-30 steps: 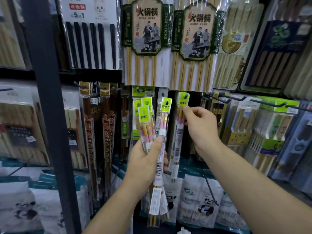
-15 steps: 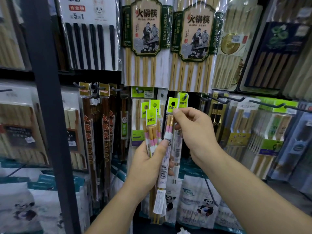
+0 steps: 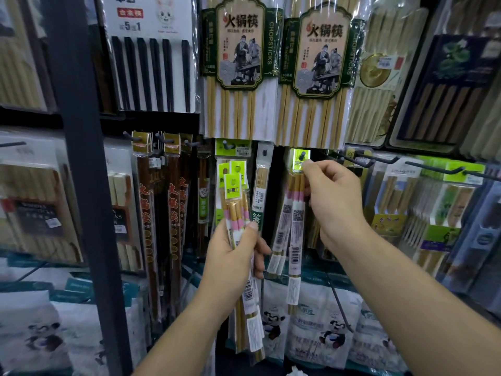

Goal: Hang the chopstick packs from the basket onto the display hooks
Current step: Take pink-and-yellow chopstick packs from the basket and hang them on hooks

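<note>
While left hand grips three packs, right hand pinches another pack

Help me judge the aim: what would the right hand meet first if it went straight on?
Probably the display hook: the right hand pinches a chopstick pack's green header right at it; blur hides whether the hole is on.

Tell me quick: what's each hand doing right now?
Left hand: gripping a bundle of chopstick packs.
Right hand: pinching a single pack by its green header.
</note>
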`<state>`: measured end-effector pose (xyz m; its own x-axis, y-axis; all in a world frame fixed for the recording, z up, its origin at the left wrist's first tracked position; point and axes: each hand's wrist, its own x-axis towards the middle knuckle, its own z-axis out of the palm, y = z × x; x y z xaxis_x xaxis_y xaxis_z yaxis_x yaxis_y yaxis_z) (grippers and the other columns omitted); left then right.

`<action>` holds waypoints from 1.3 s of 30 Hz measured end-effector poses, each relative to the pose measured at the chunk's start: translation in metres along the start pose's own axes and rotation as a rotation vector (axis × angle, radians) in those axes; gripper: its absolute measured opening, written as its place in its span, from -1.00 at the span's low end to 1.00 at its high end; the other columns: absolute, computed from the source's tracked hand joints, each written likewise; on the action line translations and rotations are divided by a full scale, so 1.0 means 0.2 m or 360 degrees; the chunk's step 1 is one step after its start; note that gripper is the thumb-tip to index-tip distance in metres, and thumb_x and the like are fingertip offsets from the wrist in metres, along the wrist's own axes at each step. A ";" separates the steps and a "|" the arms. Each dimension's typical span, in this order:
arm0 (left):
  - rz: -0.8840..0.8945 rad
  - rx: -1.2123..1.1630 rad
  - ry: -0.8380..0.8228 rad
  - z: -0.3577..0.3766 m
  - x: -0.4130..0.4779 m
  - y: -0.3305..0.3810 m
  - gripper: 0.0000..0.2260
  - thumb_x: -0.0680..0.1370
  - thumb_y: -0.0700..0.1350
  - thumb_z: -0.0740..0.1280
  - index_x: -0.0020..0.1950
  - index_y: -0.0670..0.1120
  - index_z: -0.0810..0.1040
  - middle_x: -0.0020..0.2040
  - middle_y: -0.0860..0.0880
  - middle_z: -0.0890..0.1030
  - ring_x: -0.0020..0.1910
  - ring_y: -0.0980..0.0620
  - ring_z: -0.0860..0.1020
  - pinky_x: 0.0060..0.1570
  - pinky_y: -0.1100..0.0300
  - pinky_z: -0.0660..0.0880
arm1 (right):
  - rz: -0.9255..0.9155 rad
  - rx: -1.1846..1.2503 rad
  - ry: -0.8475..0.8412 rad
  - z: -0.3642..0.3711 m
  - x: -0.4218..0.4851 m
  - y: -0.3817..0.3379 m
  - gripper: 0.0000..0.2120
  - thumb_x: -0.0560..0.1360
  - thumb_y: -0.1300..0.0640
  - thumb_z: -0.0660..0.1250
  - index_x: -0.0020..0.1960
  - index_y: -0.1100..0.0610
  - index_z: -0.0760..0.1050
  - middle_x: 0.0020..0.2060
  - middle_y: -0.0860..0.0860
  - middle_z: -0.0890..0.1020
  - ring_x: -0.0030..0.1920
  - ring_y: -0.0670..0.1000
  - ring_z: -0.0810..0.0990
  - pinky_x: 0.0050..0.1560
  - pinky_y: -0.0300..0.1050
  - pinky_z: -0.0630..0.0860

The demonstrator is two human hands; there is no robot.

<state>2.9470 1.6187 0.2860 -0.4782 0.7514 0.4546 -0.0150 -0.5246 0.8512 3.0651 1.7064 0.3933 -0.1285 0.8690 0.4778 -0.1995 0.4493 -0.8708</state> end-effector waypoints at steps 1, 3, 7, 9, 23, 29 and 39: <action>0.0005 -0.0009 -0.0004 0.00 0.00 0.00 -0.79 0.72 -0.10 0.24 -0.06 0.13 0.54 -0.26 -0.12 0.64 -0.47 -0.02 0.48 -0.47 0.13 0.48 | 0.0008 -0.0011 0.0009 0.00 0.00 0.01 -0.71 0.61 0.12 0.36 -0.28 0.12 0.58 -0.35 0.10 0.57 -0.41 -0.04 0.54 -0.38 -0.27 0.53; -0.0005 -0.0024 -0.0015 0.00 0.00 0.00 -0.83 0.71 -0.10 0.25 0.00 0.14 0.53 -0.21 -0.10 0.66 -0.46 -0.01 0.50 -0.47 0.14 0.49 | 0.0033 -0.0079 0.0014 0.01 0.02 0.03 -0.74 0.61 0.10 0.36 -0.23 0.15 0.60 -0.25 0.24 0.64 -0.31 0.13 0.63 -0.27 -0.11 0.63; -0.0047 -0.0051 -0.0007 0.00 0.00 -0.01 -0.94 0.66 -0.04 0.34 0.01 0.11 0.58 -0.25 -0.04 0.61 -0.38 -0.02 0.57 -0.39 0.12 0.56 | 0.0030 -0.0197 0.0071 0.01 0.05 0.08 -0.73 0.60 0.06 0.38 -0.21 0.15 0.65 -0.29 0.13 0.64 -0.37 -0.15 0.55 -0.25 -0.29 0.50; -0.0049 -0.0045 -0.0002 0.00 0.00 -0.01 -0.96 0.61 0.01 0.38 0.01 0.18 0.60 -0.33 0.00 0.58 -0.36 0.00 0.59 -0.36 0.12 0.59 | 0.0038 -0.0232 0.0105 0.00 0.04 0.10 -0.75 0.58 0.03 0.41 -0.20 0.16 0.63 -0.34 0.06 0.60 -0.37 -0.18 0.50 -0.19 -0.29 0.45; -0.0094 -0.0180 -0.0171 0.05 -0.02 0.00 -0.94 0.61 -0.10 0.41 0.04 0.04 0.65 -0.22 -0.07 0.68 -0.27 -0.12 0.70 -0.32 0.02 0.66 | -0.0120 -0.0219 -0.0487 0.02 -0.14 0.09 -0.89 0.54 0.03 0.46 -0.12 0.03 0.69 -0.20 0.08 0.71 -0.22 -0.06 0.63 -0.15 -0.14 0.62; -0.0106 -0.0239 -0.0135 0.05 -0.02 -0.01 -0.91 0.62 -0.02 0.38 0.10 0.05 0.65 -0.03 -0.13 0.73 -0.03 -0.18 0.73 -0.12 -0.04 0.68 | -0.0158 -0.0278 -0.0414 0.01 -0.13 0.08 -0.80 0.60 0.07 0.39 -0.18 0.02 0.67 -0.33 -0.01 0.64 -0.29 -0.10 0.56 -0.22 -0.15 0.56; -0.0058 0.0002 0.0039 0.01 0.00 0.00 -0.80 0.59 0.10 0.34 -0.19 0.08 0.51 -0.38 -0.03 0.47 -0.44 0.01 0.47 -0.36 0.11 0.54 | -0.0101 -0.0132 -0.0106 -0.04 -0.01 0.01 -0.72 0.63 0.06 0.33 -0.20 0.12 0.66 -0.25 0.23 0.64 -0.28 0.00 0.57 -0.12 -0.08 0.58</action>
<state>2.9481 1.6190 0.2871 -0.4985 0.7601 0.4168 -0.0316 -0.4964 0.8675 3.0723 1.7071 0.3904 -0.1829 0.8237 0.5367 -0.1284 0.5213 -0.8437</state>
